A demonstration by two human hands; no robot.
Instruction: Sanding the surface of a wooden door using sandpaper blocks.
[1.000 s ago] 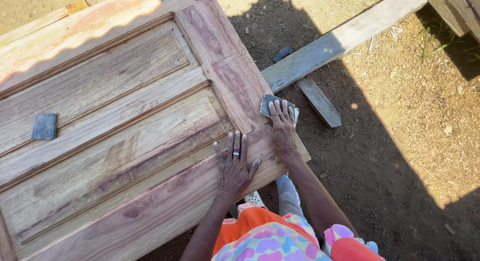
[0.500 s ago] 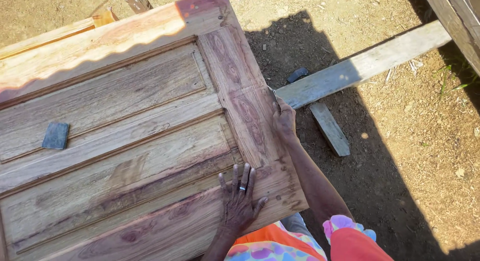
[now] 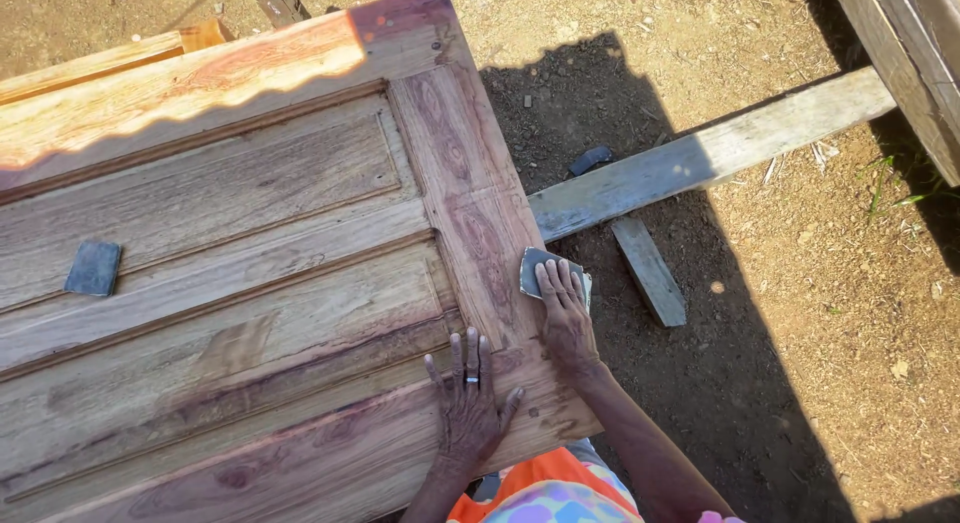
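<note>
At nine o'clock we see a spare grey sanding pad (image 3: pixel 93 268) lying loose on the wooden door (image 3: pixel 240 243), well apart from both hands. Moving in, our left hand (image 3: pixel 468 408) lies flat on the door's lower rail at six o'clock, fingers (image 3: pixel 457 358) spread wide, holding nothing. Just beside it, our right hand (image 3: pixel 566 318) presses a folded sandpaper sheet (image 3: pixel 535 268) against the door's right edge, fingers flat on top. At two o'clock, a pale plank (image 3: pixel 710 153) crosses the dirt ground (image 3: pixel 820 363).
</note>
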